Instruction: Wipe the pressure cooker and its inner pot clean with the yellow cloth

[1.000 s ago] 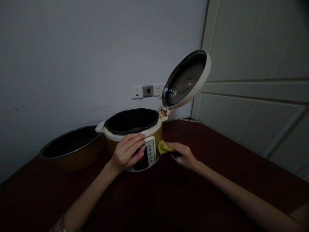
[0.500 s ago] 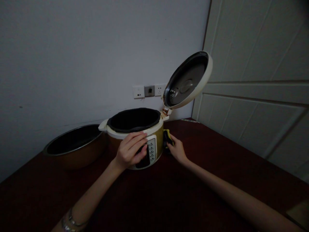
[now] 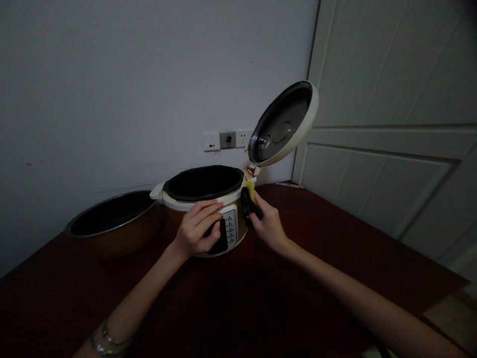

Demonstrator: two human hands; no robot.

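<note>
A round gold-and-cream electric rice cooker point(image 3: 208, 209) is seen on a dark red-brown table point(image 3: 316, 258), its hinged cream lid with a steel inner plate point(image 3: 282, 124) raised up and to the right of the body. The left hand point(image 3: 196, 228) is laid flat against the cooker's front — fingers spread loosely over the control panel point(image 3: 230, 229), nothing gripped. The right hand point(image 3: 267, 224) is pressed to the cooker's right side, its fingers pinched closed on a small yellow cloth point(image 3: 249, 191) held just below the lid hinge. A wide brown metal pot point(image 3: 112, 223) is set to the cooker's left — close beside it. White wall sockets point(image 3: 227, 139) are mounted behind the cooker.
</note>
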